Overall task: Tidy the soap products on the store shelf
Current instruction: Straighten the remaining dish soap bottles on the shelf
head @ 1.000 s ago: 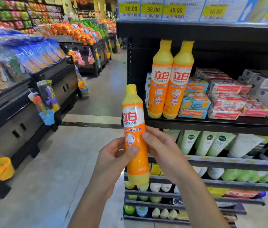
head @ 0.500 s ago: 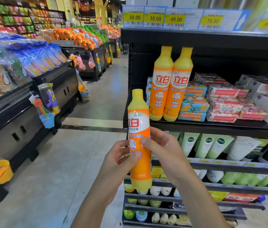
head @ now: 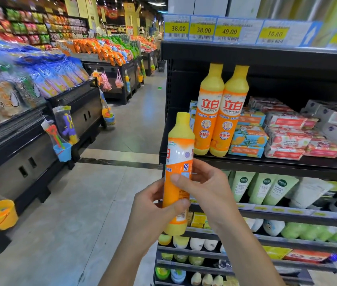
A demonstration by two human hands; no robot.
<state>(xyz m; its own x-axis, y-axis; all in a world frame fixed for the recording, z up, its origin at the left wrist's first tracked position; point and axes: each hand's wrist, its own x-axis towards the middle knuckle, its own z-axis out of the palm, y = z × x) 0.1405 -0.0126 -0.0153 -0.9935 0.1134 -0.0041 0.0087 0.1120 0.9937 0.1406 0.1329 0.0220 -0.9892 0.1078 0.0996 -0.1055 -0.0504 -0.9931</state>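
Orange and yellow plastic, the held dish-soap bottle (head: 179, 153) stands upright in mid-air just below the centre of the view, off the front edge of the middle shelf (head: 266, 162). Both hands grip it. The left hand (head: 153, 211) wraps the lower body from 8 o'clock, thumb across the front. The right hand (head: 206, 188) comes in from 4 o'clock, thumb on the label and fingers (head: 201, 169) curled round behind.

Two matching bottles (head: 211, 112) stand side by side and touching on that shelf, at 2 o'clock of the held one, logos facing out. Stacked soap boxes (head: 250, 139) sit at their 3 o'clock.

The step in hand looks like orienting the bottle before shelving it. The next move calls for turning the logo outward, lifting the base over the shelf edge, and setting it down at 9 o'clock of the pair, where the shelf seems bare, though that corner is dark.

Against a second ago, the bottle has rotated about its long axis. The big front logo has swung toward 9 o'clock, and the small print and barcode now face the camera. It also sits nearer the shelf.
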